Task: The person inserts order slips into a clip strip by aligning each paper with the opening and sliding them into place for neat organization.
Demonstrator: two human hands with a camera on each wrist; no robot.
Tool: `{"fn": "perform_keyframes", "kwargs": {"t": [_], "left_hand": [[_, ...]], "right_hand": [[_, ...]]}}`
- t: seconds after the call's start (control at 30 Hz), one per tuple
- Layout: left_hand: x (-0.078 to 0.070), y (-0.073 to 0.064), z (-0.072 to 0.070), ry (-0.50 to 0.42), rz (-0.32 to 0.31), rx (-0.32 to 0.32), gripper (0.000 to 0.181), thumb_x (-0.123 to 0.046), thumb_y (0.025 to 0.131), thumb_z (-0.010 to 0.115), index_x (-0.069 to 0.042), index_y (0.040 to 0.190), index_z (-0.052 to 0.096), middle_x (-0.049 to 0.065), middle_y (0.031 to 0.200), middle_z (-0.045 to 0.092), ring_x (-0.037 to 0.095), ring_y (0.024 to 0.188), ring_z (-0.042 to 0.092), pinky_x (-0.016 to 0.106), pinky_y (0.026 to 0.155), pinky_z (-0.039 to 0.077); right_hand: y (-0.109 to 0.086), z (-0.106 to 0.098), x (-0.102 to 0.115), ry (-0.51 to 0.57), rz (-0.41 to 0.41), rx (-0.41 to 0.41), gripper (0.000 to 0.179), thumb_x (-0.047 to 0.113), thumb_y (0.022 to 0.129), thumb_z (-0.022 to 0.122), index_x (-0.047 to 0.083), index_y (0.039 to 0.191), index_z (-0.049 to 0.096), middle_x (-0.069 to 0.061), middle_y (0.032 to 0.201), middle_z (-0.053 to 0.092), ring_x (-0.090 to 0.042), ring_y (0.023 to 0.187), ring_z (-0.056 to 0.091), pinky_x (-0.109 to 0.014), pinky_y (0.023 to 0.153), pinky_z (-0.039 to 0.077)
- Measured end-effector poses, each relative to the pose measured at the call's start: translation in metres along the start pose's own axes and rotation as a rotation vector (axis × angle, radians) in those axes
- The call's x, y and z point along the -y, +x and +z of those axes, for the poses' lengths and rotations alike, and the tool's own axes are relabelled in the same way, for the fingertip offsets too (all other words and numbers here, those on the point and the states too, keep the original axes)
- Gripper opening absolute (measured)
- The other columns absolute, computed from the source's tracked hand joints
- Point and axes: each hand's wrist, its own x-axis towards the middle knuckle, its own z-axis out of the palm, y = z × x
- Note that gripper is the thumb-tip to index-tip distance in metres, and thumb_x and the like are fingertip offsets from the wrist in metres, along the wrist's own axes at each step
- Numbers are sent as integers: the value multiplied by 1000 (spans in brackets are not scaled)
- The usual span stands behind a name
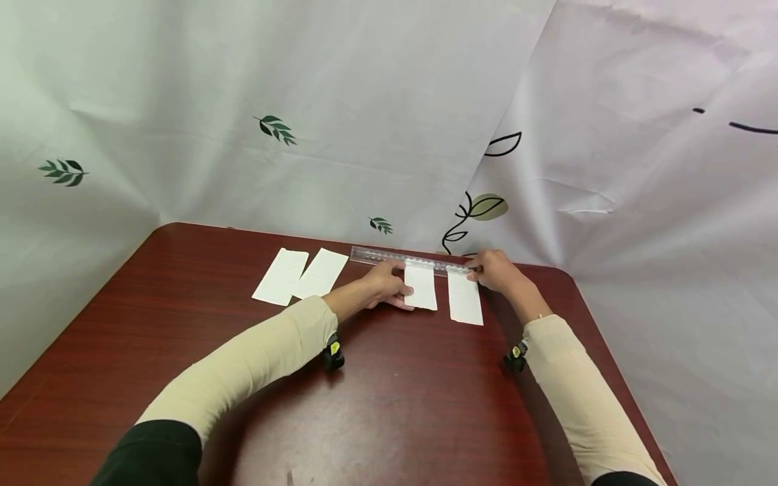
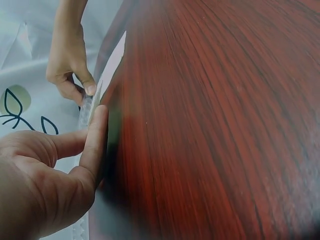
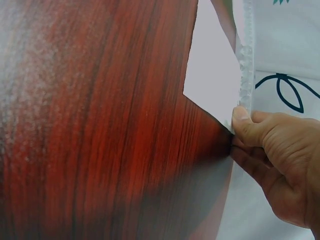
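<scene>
A clear plastic ruler [image 1: 389,256] lies along the back of the table, across the top ends of two white paper strips. My right hand [image 1: 495,268] pinches the ruler's right end, its thumb at the top corner of the rightmost paper strip [image 1: 465,297]. In the right wrist view, the thumb and fingers of this hand [image 3: 277,160] meet at the ruler's edge. My left hand [image 1: 384,283] touches the left edge of the neighbouring paper strip [image 1: 421,287]. In the left wrist view, the fingers of that hand [image 2: 55,175] are extended toward the paper and ruler.
Two more white strips, one far left [image 1: 281,277] and one beside it [image 1: 321,273], lie left of my left hand, overlapping slightly. They rest on a reddish-brown wooden table [image 1: 389,412]. A pale curtain [image 1: 340,121] with leaf prints hangs right behind the table's back edge.
</scene>
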Motion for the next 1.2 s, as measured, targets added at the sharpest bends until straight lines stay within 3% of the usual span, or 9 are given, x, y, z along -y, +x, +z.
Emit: {"fn": "perform_keyframes", "kwargs": {"t": [0.27, 0.57, 0.87, 1.2], "left_hand": [[2, 0, 9, -18, -10, 33, 85, 15, 105, 67, -8, 177, 30, 34, 132, 62, 24, 64, 77, 38, 79, 73], [2, 3, 13, -30, -14, 43, 85, 18, 104, 65, -9, 177, 31, 33, 125, 63, 24, 62, 77, 38, 77, 73], [1, 6, 13, 22, -7, 40, 82, 16, 104, 68, -8, 176, 36, 41, 145, 61, 21, 61, 78, 38, 81, 73], [0, 7, 16, 47, 5, 22, 81, 16, 103, 69, -8, 174, 39, 37, 130, 69, 20, 58, 77, 38, 79, 73]], "right_hand": [[-2, 0, -1, 14, 6, 16, 32, 9, 109, 75, -6, 138, 77, -28, 137, 76, -47, 130, 70, -58, 108, 63], [-3, 2, -2, 6, -3, 4, 32, 9, 108, 76, -6, 136, 77, -31, 136, 75, -50, 133, 68, -61, 112, 60], [-2, 3, -2, 3, -11, -5, 31, 9, 108, 77, -6, 134, 79, -32, 136, 74, -52, 133, 67, -62, 113, 59], [-3, 2, 0, 2, -14, -8, 31, 9, 108, 76, -6, 135, 78, -34, 140, 72, -53, 137, 65, -64, 116, 58]]}}
